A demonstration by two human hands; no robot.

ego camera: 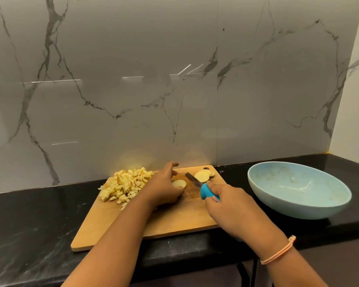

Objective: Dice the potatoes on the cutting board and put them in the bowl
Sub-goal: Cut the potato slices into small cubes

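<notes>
A wooden cutting board (174, 220) lies flat, with a heap of pale yellow potato dice (125, 184) at its far left, a single round slice (179, 183) near mid-board, overlapping slices (203, 175) by its far right corner, and a light-blue bowl (298, 206) upright to its right.

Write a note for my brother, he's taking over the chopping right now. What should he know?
Left-hand grip: fingers curled over a potato slice, holding it on the cutting board.
Right-hand grip: holds the blue-handled knife, blade just right of that slice.
Done: diced potato pile on the board's far left.
Left: dice this slice and the stack of slices at the board's far right, then move everything into the blue bowl, right of the board, which holds no potato yet.
</notes>
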